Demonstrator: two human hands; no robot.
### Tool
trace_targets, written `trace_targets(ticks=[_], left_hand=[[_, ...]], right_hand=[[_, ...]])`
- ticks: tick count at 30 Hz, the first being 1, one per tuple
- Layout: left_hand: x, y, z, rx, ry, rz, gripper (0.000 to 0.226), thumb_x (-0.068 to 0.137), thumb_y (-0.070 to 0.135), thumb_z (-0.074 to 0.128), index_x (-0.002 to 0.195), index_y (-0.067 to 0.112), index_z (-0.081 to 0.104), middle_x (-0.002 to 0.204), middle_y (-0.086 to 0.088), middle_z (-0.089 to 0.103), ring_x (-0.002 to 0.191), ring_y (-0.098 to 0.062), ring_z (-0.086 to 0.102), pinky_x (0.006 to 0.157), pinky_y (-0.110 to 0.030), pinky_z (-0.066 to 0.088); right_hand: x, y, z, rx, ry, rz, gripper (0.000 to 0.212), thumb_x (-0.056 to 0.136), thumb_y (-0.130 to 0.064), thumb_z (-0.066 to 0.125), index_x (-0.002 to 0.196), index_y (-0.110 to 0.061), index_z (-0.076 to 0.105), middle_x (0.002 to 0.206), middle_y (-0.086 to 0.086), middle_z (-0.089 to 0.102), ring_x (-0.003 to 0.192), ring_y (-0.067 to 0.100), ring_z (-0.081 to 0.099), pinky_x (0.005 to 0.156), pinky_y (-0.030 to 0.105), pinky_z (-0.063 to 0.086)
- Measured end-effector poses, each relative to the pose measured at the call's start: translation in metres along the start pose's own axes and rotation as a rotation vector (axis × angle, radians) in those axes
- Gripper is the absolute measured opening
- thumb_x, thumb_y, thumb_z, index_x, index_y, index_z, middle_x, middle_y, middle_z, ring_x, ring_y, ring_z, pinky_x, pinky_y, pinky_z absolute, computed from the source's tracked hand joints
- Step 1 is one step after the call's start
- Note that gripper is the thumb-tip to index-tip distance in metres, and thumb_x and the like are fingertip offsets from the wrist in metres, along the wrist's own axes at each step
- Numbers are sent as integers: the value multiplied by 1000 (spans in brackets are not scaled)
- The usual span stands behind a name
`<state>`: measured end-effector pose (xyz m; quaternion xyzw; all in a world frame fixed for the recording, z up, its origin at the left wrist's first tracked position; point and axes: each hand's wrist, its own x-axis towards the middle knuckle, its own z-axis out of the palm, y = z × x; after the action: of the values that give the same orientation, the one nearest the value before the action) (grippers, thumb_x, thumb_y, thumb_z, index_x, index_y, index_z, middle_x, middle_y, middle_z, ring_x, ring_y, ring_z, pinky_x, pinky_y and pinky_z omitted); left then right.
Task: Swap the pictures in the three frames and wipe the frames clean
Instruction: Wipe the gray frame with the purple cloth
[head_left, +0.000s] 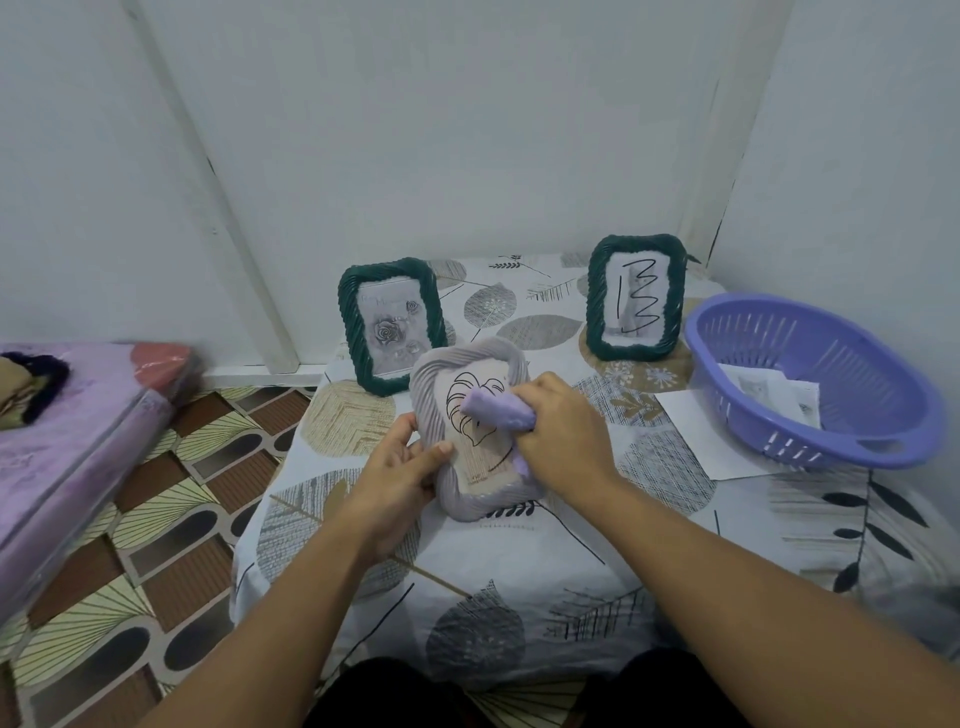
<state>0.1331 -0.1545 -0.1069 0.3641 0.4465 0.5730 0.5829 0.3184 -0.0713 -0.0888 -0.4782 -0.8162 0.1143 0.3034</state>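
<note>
Table: leaf-print cloth (519, 597), white corner walls behind.
Basket (852, 364): purple, holds papers (769, 387).
Left hand (397, 467): grips grey frame (467, 493), tilted over the table.
Right hand (563, 441): clutches purple cloth (496, 410) on frame's glass.
Green frames (392, 325), (636, 296): upright behind.

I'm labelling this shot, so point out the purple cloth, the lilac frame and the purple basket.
purple cloth (493, 410), head view, on its bunched middle.
lilac frame (434, 395), head view, on its ribbed left border.
purple basket (810, 447), head view, on its near slotted wall.
</note>
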Motion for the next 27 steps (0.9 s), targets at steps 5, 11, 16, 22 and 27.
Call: trace_targets(ticks=[5,11,16,22,27], left_hand=[[2,-2,-2,-7,3,-7,39,102,1,55,139,12,49,126,-27,68,121,-42,64,95,-45,59],[1,-1,-1,-13,4,-6,37,102,1,54,138,12,50,126,-27,68,118,-40,67,93,-44,60],[1,-2,0,-5,33,-7,35,103,0,53,136,10,51,125,-21,71,119,-36,67,95,-44,59],[2,-2,1,0,43,-6,35,103,1,52,137,11,50,127,-20,70,120,-35,67,99,-46,57],[2,-3,0,6,40,-2,38,103,0,53,139,12,51,127,-21,70,120,-36,67,96,-45,58]], right_hand=[[-5,-1,4,11,-53,-41,37,70,-6,65,101,-25,70,103,-8,59,88,24,61,65,34,50],[-5,-2,6,-36,-53,-79,33,72,-9,64,100,-25,69,103,-6,59,86,23,61,64,34,48],[4,9,-3,172,57,158,10,84,-15,62,75,-20,60,84,-4,56,76,20,55,67,40,50],[-2,15,-10,162,29,100,19,81,-14,66,69,-24,56,79,-6,52,73,18,53,66,39,49],[-10,14,-6,-3,-20,47,29,75,-10,66,98,-28,68,97,-8,55,80,20,57,65,37,50]])
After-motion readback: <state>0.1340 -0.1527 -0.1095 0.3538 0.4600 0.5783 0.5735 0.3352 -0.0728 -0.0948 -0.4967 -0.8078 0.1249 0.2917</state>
